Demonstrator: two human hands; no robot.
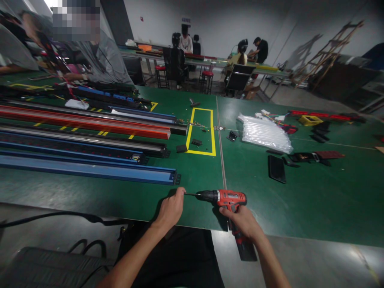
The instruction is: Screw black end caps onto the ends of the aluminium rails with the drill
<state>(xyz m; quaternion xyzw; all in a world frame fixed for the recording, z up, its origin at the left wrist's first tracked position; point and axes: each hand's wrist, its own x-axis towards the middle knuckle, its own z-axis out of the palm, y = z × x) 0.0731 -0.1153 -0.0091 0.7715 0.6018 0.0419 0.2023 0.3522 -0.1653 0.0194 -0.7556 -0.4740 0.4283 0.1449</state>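
My right hand [244,222] is wrapped round the handle of a red and black cordless drill [232,198], which points to the left over the table's front edge. A long thin bit [191,194] sticks out of the drill's black chuck. At its far end, my left hand [172,208] is closed, thumb and fingers pinched about the bit's tip. Whether a small screw is also between those fingers is hidden. Just beyond the left hand lies the end of a blue metal profile [120,170] with a black end piece [178,179].
More long profiles, one of them orange-red [120,125], lie to the left. A yellow tape rectangle [214,136] with small screws and black parts is mid-table. To the right are a plastic-wrapped bundle [265,134] and a black phone [276,169]. A person in grey [105,60] sits across.
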